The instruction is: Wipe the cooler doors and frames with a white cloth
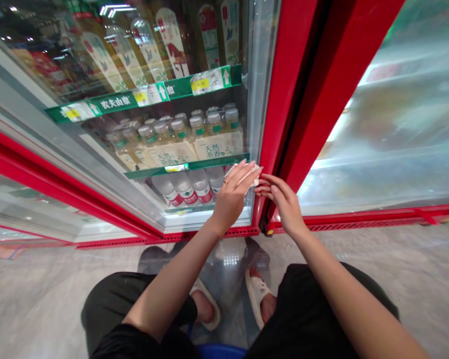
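Observation:
My left hand presses a crumpled white cloth against the lower right of a glass cooler door, beside its red frame. Its fingers lie over the cloth, and a ring shows on one finger. Close by on the right, my right hand hovers at the red door frame with fingers loosely bent and thumb apart. Nothing shows in its grasp. Its fingertips come near the cloth's edge; whether they touch it I cannot tell.
Behind the glass, green-edged shelves carry rows of tea bottles and red-labelled water bottles. Another cooler door stands to the right. Below are grey floor tiles, my white shoes and a blue rim between my legs.

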Tool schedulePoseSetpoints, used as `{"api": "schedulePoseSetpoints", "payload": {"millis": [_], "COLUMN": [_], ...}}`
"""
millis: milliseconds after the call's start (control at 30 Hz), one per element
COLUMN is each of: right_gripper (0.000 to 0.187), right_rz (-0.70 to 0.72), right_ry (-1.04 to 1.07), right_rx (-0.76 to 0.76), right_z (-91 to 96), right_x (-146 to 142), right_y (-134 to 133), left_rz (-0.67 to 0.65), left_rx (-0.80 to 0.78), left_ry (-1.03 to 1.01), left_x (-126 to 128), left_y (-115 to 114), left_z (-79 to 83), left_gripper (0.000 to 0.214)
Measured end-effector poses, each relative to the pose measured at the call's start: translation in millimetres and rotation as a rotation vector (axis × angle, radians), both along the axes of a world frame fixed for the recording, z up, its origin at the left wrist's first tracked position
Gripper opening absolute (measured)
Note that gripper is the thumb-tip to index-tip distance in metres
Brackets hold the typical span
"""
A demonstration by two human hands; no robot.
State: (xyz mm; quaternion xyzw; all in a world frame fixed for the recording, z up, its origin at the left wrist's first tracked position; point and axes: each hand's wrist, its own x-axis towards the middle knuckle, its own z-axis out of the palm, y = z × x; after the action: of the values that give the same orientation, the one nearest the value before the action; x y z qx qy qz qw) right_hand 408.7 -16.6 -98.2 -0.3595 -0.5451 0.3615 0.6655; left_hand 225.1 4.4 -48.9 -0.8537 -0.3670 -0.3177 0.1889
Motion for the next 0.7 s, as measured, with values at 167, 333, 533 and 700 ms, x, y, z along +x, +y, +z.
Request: {"api": "schedulePoseSetpoints", "payload": {"millis": [167,333,533,700], "right_gripper": [0.053,0.047,0.019,0.041], "right_rz": [0.302,-0.016,-0.612,-0.654], "right_ry": [0.255,0.117,-0.244,-0.408], "right_rx": [-0.249,-0.1,0.273,0.323], "right_z": [4.0,5.3,0.8,-11.6], "right_x": [-17,-8,15,-6], "right_y": [-4,-2,9,15], "left_rz": [-0.015,-0.024,0.027,0.131], "left_rx": [-0.195,-0.204,-0.124,-0.049], "left_ry": [0.031,0.103,0.023,0.025], "left_x": [16,16,-10,-41], "left_y": [-19,-27,-21,0], "left_z": [-4.6,-1.8,-6.5,-13.2], "left_gripper": [0.077,0.073,0.066,0.076]}}
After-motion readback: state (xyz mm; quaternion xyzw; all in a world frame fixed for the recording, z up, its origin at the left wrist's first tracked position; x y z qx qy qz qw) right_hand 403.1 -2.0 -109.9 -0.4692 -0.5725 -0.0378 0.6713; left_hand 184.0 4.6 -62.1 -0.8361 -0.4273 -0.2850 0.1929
